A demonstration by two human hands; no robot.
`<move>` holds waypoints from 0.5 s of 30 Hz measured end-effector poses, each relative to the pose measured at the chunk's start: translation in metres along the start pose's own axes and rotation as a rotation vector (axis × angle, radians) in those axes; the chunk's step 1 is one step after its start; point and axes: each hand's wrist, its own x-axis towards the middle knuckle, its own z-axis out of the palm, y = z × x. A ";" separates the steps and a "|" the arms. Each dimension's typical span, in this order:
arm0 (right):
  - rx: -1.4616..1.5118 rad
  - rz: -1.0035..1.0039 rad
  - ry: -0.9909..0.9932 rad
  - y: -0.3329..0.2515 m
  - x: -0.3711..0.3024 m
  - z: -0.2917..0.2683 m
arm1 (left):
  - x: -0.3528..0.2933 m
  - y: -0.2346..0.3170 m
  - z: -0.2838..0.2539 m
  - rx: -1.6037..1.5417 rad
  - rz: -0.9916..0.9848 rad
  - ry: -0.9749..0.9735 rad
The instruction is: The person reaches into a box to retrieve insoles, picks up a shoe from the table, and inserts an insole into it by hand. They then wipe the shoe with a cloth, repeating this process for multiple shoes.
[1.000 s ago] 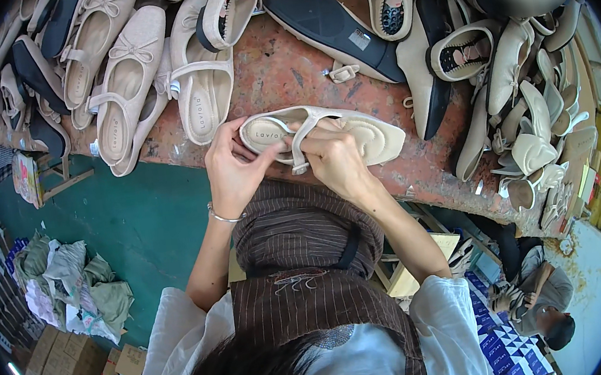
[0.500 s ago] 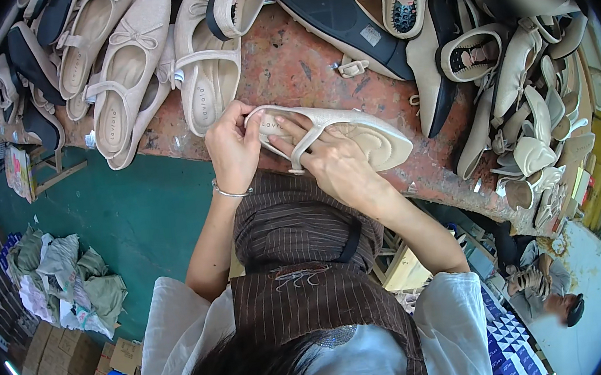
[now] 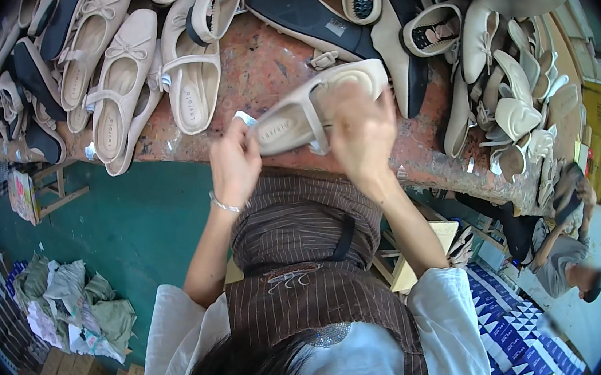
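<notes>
A beige strapped flat shoe (image 3: 290,119) is held just above the near edge of the worktable, insole up, its toe pointing to the far right. My left hand (image 3: 236,161) pinches it at the heel, thumb and fingers closed. A small white piece (image 3: 244,118) shows by those fingertips; I cannot make out whether it is a tag or part of the heel. Over the front half of the shoe, beside the strap, is my right hand (image 3: 364,133). Motion smears its fingers, so their grip does not show.
Strapped beige shoes (image 3: 119,97) stand at the table's far left. A shoe with its dark sole up (image 3: 312,21) lies beyond the held one. More shoes and loose insoles (image 3: 516,117) pile up at the right. A co-worker (image 3: 567,254) sits at the lower right.
The shoe has turned so its toe now points farther away. My right hand has come out from under the strap and moved right toward the toe. The view has shifted slightly.
</notes>
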 end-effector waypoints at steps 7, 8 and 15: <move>0.258 0.400 0.055 0.006 0.025 -0.031 | -0.084 0.046 0.022 0.358 0.437 -0.175; 0.161 0.308 0.078 0.002 0.012 -0.036 | -0.091 0.049 0.023 0.334 0.561 -0.179; -0.003 0.216 -0.282 -0.030 -0.108 -0.021 | -0.084 0.027 0.064 0.646 0.846 -0.490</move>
